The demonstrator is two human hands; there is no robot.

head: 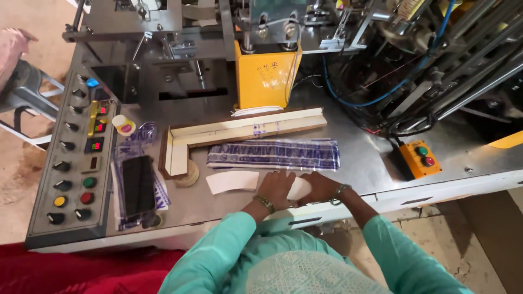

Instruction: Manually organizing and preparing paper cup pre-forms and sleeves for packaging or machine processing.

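Two hands meet at the worktop (348,163) front edge in the head view: left hand (277,186) pressed flat on a stack of white curved paper blanks (233,181), right hand (321,187) curled around the stack's right end. Printed wrapper (273,154) just behind. Judgement: square the blanks evenly, keeping edges flush before lifting.

I look down on a grey metal machine bench (348,163) filling the frame, a control panel (73,163) of knobs and coloured buttons at left. Bare, dusty concrete floor (16,179) shows at far left and lower right. A grey chair (27,92) stands upper left; red cloth (81,269) lies lower left. Even daylight.
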